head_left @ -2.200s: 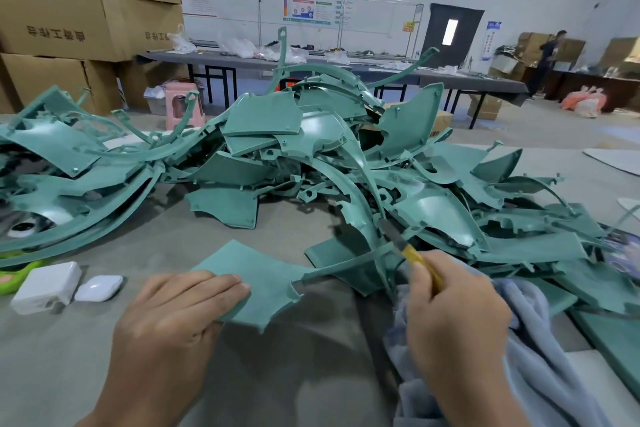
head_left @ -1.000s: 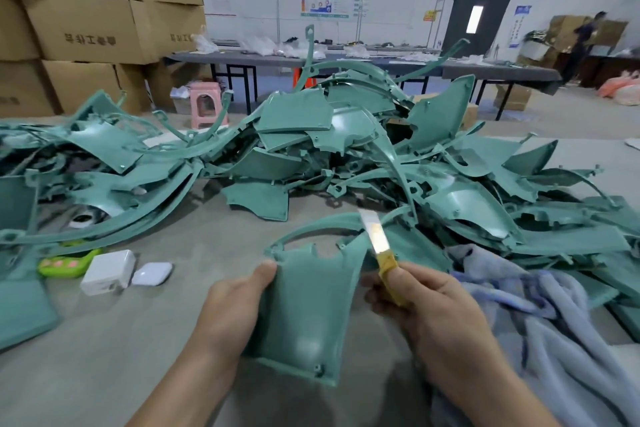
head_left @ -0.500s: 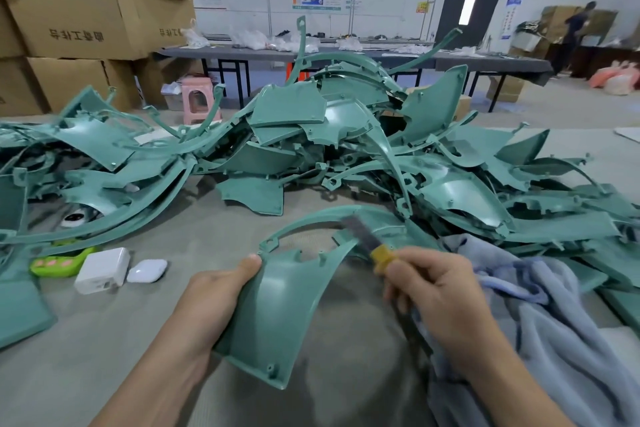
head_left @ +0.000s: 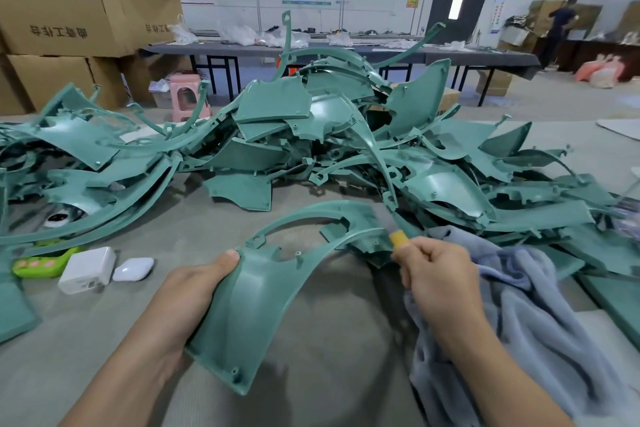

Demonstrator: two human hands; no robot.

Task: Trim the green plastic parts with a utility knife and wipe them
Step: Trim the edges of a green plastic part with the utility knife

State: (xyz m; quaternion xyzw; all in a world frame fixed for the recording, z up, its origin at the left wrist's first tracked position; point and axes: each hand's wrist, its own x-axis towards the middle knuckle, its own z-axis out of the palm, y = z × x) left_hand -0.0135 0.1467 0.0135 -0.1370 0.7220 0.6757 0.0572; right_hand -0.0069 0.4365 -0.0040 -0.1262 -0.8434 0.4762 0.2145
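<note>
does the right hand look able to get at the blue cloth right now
Likely yes: the blue cloth lies right beside the right hand with nothing between, though that hand grips the utility knife.

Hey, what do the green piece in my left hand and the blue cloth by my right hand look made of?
Green piece: looks like moulded plastic, smooth semi-gloss finish; soft sheen, thin rim and small moulded bosses show. Blue cloth: probably fleece or microfibre; matte, fuzzy, lying in soft folds.
</note>
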